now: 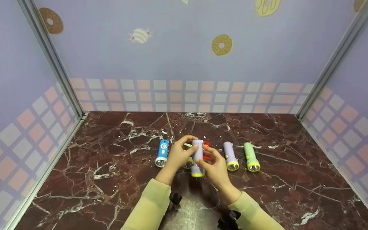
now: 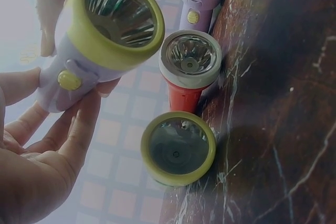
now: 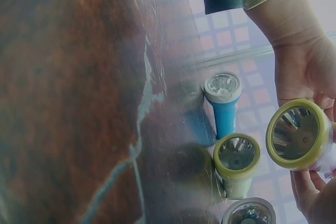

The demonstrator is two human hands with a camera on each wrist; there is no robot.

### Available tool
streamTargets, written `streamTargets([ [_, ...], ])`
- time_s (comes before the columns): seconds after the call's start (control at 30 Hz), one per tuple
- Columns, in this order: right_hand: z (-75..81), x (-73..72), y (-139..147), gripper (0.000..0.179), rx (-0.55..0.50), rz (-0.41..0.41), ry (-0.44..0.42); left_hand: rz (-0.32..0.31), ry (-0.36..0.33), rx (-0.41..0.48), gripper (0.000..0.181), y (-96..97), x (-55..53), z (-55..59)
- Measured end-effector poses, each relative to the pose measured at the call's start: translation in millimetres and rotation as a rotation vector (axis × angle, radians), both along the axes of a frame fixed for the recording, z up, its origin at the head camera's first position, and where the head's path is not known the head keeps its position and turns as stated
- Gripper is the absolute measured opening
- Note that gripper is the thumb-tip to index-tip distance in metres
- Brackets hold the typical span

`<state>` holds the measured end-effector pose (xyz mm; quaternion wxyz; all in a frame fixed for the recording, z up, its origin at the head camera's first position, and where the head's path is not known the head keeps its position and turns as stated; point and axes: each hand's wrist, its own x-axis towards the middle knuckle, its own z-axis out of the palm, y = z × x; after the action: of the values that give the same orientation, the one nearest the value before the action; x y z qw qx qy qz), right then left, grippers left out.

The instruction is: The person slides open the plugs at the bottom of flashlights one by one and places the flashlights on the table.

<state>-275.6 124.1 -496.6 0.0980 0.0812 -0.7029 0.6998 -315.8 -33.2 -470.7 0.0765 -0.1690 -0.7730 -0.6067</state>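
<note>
A lilac flashlight (image 1: pixel 198 155) with a yellow-green head ring is held by both hands above the table, its lens end toward the person. My left hand (image 1: pixel 179 155) grips its left side near the tail, and my right hand (image 1: pixel 215 164) pinches its right side. In the left wrist view, the yellow button (image 2: pixel 70 80) shows on the body of the flashlight, and the left fingers (image 2: pixel 84 129) curve about it. Just behind the hands stand a green flashlight (image 1: pixel 187 164) and a red flashlight (image 1: pixel 207 150), both partly hidden in the head view.
On the marbled dark red table (image 1: pixel 107 191), a blue flashlight (image 1: pixel 162 153) lies to the left. Another lilac flashlight (image 1: pixel 231 156) and a light green flashlight (image 1: pixel 251 157) lie to the right. Patterned wall panels (image 1: pixel 184 64) enclose the table's back and sides.
</note>
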Motion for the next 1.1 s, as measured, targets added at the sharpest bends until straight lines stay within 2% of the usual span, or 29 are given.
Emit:
streamTargets([
  [0.33, -0.2, 0.7, 0.9, 0.054, 0.011, 0.001, -0.011, 0.01, 0.002, -0.032, 0.028, 0.6, -0.1, -0.6],
  [1.1, 0.3, 1.3, -0.1, 0.054, -0.003, 0.012, -0.019, -0.007, -0.003, -0.026, 0.028, 1.2, 2.0, 1.0],
])
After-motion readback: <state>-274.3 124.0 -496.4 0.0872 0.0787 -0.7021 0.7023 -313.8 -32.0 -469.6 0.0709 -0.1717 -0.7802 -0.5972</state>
